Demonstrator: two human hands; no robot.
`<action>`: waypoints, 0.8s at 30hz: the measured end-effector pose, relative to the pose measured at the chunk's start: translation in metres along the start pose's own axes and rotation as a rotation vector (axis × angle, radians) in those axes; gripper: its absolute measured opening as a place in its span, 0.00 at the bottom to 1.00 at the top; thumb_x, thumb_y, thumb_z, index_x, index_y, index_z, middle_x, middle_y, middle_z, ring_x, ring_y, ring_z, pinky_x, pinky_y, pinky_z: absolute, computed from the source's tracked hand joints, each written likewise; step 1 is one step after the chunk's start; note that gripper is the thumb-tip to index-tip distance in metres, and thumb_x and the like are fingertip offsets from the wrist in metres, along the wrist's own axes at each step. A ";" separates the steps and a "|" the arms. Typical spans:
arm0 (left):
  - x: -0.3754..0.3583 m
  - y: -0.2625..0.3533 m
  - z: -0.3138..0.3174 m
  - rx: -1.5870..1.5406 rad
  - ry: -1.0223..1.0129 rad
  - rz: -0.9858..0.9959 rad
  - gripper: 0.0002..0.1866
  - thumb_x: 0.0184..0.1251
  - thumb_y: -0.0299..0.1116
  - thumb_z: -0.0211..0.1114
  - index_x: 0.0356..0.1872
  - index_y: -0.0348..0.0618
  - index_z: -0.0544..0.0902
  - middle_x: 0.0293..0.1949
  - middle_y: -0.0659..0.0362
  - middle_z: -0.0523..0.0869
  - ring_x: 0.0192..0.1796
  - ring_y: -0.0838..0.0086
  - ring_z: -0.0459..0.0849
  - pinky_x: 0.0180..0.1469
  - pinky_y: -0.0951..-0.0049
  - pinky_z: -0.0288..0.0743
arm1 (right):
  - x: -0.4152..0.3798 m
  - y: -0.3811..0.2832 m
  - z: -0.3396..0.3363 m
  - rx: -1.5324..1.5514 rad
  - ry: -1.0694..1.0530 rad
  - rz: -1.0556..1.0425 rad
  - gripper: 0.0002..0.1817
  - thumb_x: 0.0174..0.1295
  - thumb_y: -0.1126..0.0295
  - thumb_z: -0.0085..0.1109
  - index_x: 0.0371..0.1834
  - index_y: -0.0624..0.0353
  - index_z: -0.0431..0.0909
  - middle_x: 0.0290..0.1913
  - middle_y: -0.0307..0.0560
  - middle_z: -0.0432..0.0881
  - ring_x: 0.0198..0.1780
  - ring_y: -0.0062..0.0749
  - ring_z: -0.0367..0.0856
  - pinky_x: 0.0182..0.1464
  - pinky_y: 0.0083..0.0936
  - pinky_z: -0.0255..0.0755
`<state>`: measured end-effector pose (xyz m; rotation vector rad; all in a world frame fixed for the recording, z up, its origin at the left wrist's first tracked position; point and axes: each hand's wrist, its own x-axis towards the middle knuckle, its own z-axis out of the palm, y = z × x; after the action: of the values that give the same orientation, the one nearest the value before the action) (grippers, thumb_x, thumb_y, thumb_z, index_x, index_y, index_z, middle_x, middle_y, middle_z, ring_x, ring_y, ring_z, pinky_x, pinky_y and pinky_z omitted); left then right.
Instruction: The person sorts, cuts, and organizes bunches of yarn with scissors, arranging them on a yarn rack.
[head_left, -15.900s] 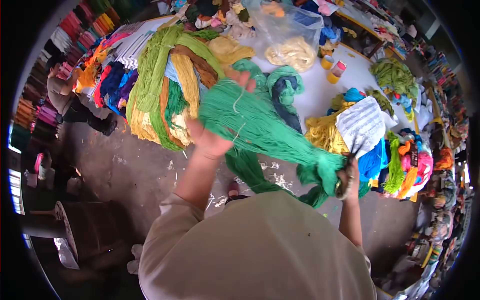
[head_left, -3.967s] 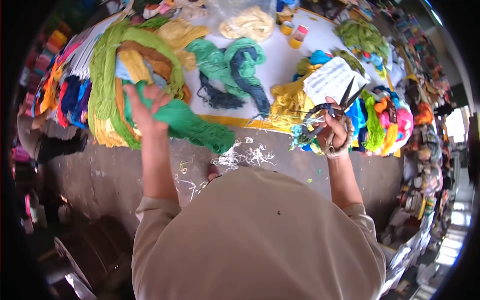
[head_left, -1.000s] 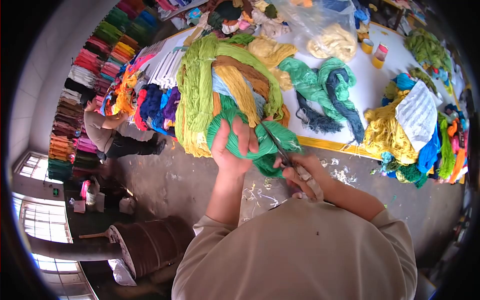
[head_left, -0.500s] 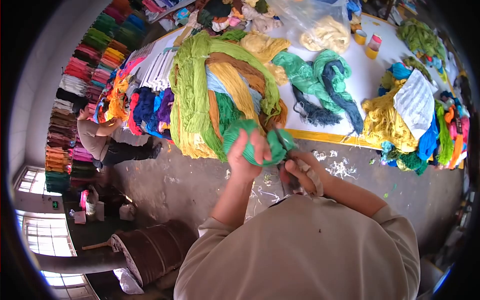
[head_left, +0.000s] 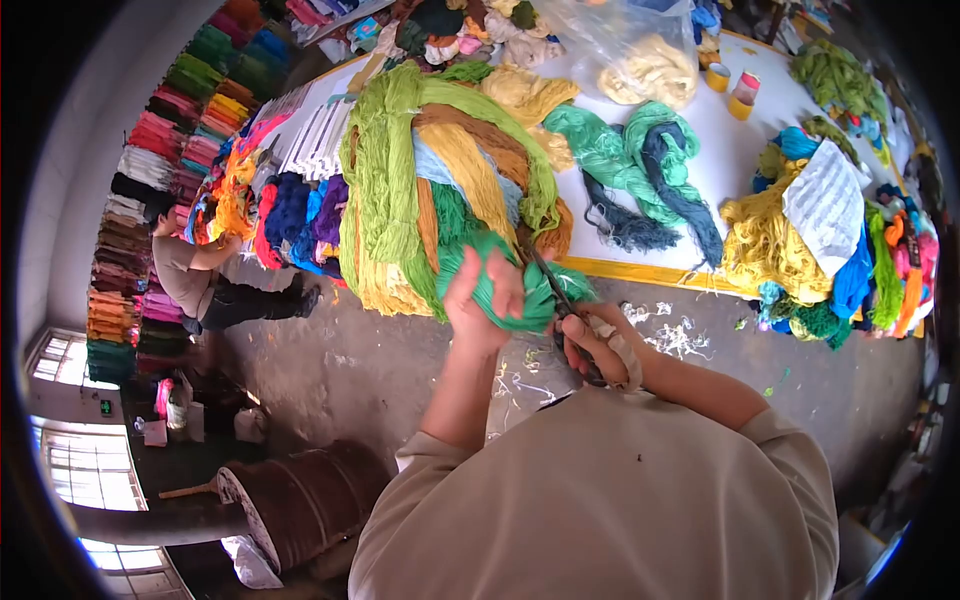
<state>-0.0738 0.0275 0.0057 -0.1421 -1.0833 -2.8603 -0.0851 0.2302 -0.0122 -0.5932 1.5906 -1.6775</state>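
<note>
Wrapped in my left hand (head_left: pixel 484 302) is a skein of green yarn (head_left: pixel 527 302), bunched in front of my chest. My right hand (head_left: pixel 600 345) grips a pair of dark scissors (head_left: pixel 556 284), whose blades point up and left across the skein. Some light-coloured wrapping circles my right hand near the fingers. Green strands stretch past the blades toward the right. Just beyond my hands, a large pile of lime-green yarn (head_left: pixel 385 165) with gold, brown and light blue skeins hangs over the table edge.
Green and dark blue skeins (head_left: pixel 640 175) lie on the white table (head_left: pixel 735 135). A yellow yarn heap (head_left: pixel 760 235) with a paper sheet (head_left: pixel 825 205) sits at right. Left, a person (head_left: pixel 190 265) works beside yarn shelves; a rusty drum (head_left: pixel 310 500) lies below.
The green skein has turned and spread flatter between my hands. The scissors have swung so their blades now show plainly across the yarn.
</note>
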 end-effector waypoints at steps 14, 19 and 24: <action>-0.003 -0.022 -0.004 0.197 -0.155 0.202 0.21 0.75 0.53 0.57 0.29 0.46 0.73 0.73 0.46 0.66 0.72 0.56 0.66 0.75 0.55 0.55 | 0.018 -0.030 -0.026 -0.167 0.293 -0.429 0.25 0.58 0.83 0.65 0.59 0.57 0.71 0.44 0.43 0.83 0.46 0.26 0.82 0.51 0.25 0.75; 0.000 -0.031 0.005 0.234 -0.187 0.227 0.26 0.74 0.60 0.53 0.31 0.46 0.74 0.76 0.45 0.60 0.73 0.59 0.64 0.75 0.56 0.56 | 0.022 -0.041 -0.014 -0.365 0.113 -0.562 0.26 0.54 0.83 0.65 0.58 0.58 0.74 0.44 0.47 0.83 0.45 0.39 0.84 0.49 0.29 0.75; 0.001 -0.038 0.005 0.107 -0.114 0.266 0.25 0.77 0.60 0.47 0.29 0.49 0.71 0.69 0.53 0.74 0.74 0.63 0.65 0.76 0.56 0.56 | 0.017 -0.026 -0.017 0.177 -0.032 -0.306 0.17 0.63 0.75 0.64 0.55 0.57 0.75 0.43 0.35 0.76 0.46 0.19 0.72 0.51 0.22 0.69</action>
<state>-0.0781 0.0588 -0.0153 -0.4132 -1.1378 -2.5793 -0.1137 0.2277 0.0085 -0.7979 1.3615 -1.9973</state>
